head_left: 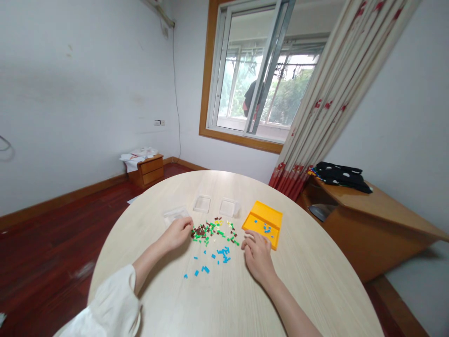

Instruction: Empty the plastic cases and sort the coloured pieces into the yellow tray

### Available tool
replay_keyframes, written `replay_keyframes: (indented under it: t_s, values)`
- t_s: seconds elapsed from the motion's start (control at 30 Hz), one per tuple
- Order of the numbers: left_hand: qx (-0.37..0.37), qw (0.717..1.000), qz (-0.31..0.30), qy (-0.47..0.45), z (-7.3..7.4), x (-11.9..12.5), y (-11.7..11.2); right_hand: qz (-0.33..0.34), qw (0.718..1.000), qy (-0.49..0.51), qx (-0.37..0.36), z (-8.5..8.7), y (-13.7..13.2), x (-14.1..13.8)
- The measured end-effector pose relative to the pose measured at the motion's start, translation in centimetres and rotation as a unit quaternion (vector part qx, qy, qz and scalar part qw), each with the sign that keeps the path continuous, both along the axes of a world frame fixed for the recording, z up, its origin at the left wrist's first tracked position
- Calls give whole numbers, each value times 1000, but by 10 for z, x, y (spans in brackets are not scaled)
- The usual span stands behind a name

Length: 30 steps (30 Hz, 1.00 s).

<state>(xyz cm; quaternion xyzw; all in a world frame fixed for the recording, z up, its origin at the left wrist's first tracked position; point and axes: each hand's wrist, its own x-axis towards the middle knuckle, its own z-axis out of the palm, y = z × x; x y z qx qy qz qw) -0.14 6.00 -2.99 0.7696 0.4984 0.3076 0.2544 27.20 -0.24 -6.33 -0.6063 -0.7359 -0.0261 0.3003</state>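
A scatter of small coloured pieces (213,232), brown, green, yellow and blue, lies in the middle of the round pale wooden table (308,281). My left hand (178,232) rests curled at the left edge of the pile, its fingertips touching the brown and green pieces. My right hand (258,252) lies palm down just right of the blue pieces (222,253), its fingers together and bent near the front edge of an orange tray (257,211). The tray holds a few blue pieces. What either hand holds, if anything, is hidden.
Three clear plastic trays (202,204) stand beyond the pile. A low wooden desk (379,210) with dark cloth on it is at the right, a curtain (326,103) and window behind. A small cabinet (147,169) stands by the left wall.
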Motion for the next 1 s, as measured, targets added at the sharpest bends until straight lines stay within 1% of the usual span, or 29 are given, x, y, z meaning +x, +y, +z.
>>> replay_keyframes:
  t_s: [0.07,0.17,0.3,0.4,0.5,0.6,0.7,0.77,0.83,0.93,1.0]
  values:
    - [-24,1000,-20,0,2,-1,-2,-8,1000,-1,-9,-2,2,2]
    - [-68,995,-68,6,4,-1,-5,11,1000,-5,-20,-2,2,1]
    - [-110,983,-133,61,1,0,-9,27,1000,5,-13,1,0,0]
    - [-114,977,-149,96,-3,1,-9,54,998,7,-17,2,0,0]
    - [-107,980,-135,97,-6,1,-8,74,997,-1,-28,3,-1,-1]
    - [-93,985,-116,89,-7,0,-7,87,996,-3,-24,4,-3,-4]
    - [-77,987,-110,90,-6,0,-7,116,993,-4,-18,7,-6,-9]
    - [-66,989,-96,92,-4,1,-7,135,991,-9,-19,8,-7,-12]
    - [-55,992,-67,92,-1,2,-7,142,989,-16,-25,7,-8,-13]
    - [-47,994,-10,97,2,1,-5,125,991,-22,-35,3,-6,-13]
    - [-55,992,21,109,3,0,-4,116,992,-25,-36,1,-5,-12]
